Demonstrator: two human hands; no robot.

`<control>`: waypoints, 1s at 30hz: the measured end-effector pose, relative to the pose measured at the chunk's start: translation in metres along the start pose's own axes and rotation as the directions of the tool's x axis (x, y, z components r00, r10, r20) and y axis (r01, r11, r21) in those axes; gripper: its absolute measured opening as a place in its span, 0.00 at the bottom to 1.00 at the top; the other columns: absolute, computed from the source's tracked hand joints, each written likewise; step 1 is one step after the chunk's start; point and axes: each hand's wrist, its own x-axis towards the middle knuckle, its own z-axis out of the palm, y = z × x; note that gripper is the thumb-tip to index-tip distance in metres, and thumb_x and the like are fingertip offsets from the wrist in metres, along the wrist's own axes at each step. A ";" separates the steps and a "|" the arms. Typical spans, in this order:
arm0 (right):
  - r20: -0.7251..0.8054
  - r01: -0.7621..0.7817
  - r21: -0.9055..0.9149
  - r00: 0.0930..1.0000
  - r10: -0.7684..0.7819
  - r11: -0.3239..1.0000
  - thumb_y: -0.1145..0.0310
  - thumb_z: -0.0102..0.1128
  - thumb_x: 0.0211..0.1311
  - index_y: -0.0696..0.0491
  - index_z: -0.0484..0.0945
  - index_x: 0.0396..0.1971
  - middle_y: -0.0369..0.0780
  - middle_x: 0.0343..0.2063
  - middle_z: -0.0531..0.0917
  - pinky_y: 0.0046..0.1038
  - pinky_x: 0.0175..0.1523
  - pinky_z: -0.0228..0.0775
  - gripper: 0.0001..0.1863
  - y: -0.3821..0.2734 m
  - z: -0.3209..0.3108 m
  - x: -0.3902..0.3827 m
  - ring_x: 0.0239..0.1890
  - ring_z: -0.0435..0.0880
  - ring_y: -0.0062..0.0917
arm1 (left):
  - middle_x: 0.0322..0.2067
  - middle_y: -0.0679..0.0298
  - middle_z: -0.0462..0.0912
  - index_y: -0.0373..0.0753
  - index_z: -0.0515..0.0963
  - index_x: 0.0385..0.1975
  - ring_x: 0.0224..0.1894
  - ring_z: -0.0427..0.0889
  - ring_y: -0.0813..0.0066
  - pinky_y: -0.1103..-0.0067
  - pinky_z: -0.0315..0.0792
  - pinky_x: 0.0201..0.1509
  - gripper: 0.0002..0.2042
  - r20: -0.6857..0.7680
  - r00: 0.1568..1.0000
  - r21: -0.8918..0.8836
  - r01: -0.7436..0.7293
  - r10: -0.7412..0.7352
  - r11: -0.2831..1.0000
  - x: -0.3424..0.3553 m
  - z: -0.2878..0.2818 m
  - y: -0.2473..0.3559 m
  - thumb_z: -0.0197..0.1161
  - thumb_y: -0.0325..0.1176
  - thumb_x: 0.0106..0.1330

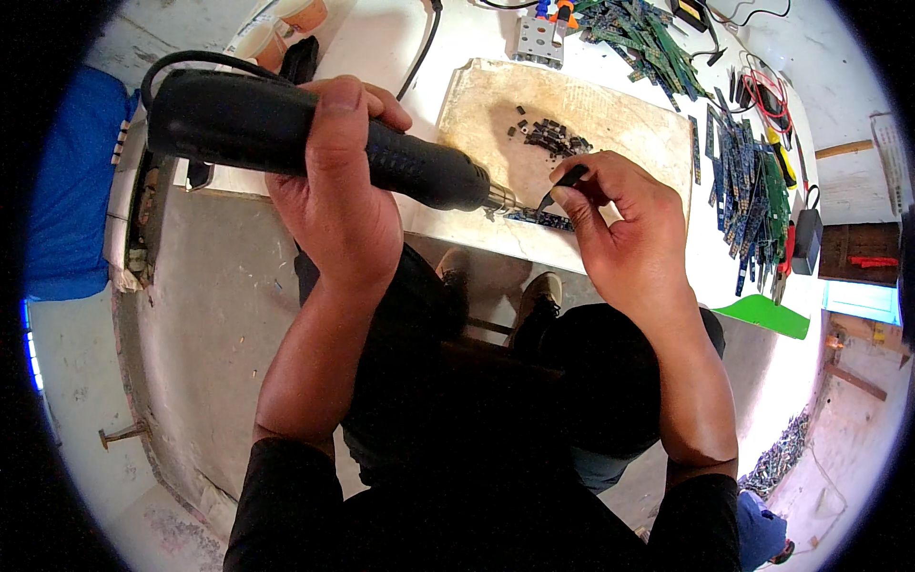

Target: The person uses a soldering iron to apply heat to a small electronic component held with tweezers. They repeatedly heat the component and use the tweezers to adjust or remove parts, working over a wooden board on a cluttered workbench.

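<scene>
My left hand (343, 181) is wrapped round a black hot air gun (238, 124), its metal nozzle pointing right and down toward a narrow circuit board strip (541, 220) at the table's near edge. Between thumb and fingers, my right hand (634, 214) pinches black tweezers (562, 186). Their tips come down at the strip, close beside the nozzle; whether they grip a part is too small to tell. Beyond the strip, a pile of small black components (553, 138) lies on a worn, stained board (477, 105).
Bundles of circuit board strips lie at the right (748, 181) and far side (639, 43) of the white table. A grey metal block (539, 42) stands at the back. Pliers, cables and a green sheet (767, 316) sit along the right. Orange-brown cups (262, 43) stand far left.
</scene>
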 end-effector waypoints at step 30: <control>-0.115 0.031 0.005 0.993 -0.030 1.000 0.79 0.65 0.57 0.59 0.80 0.38 0.45 0.29 0.83 0.27 0.35 0.74 0.08 0.009 -0.001 0.002 0.27 0.83 0.31 | 0.26 0.60 0.72 0.39 0.69 0.31 0.30 0.72 0.71 0.75 0.68 0.35 0.13 -0.063 0.998 0.130 0.020 -0.012 0.991 -0.001 0.008 0.005 0.56 0.43 0.67</control>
